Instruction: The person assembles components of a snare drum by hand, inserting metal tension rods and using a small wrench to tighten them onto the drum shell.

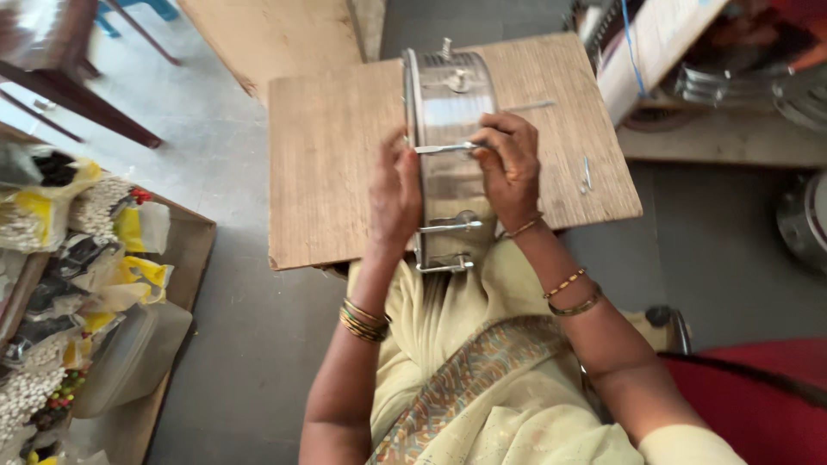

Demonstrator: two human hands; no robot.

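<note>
- Holding one metal drum [450, 112], you have it standing on its edge on the board [327, 155] that serves as your bench, with its lower end over your lap.
- Your left hand [394, 194] presses on the drum's left side, fingers together and curled against the shell and rim.
- Your right hand [510, 164] lies over the right side of the shell, its fingers clamped on one thin metal rod [444, 148].
- That rod lies across the shell, its long axis running left to right, with its free end pointing toward your left hand.
- The drum's rim runs away from you up the board, so its flat faces point left and right.
- Two metal lugs show low on the shell near your wrists, and two fittings show on the far part.
- Two loose rods rest on the board: one [530, 107] just beside the drum's right side, lying left to right, and one [586, 172] near the right edge, lying roughly toward and away from you.
- You wear bangles on both wrists.
- One tray [185, 258] of bagged beads stands on the floor to your left, well apart from the board.
</note>
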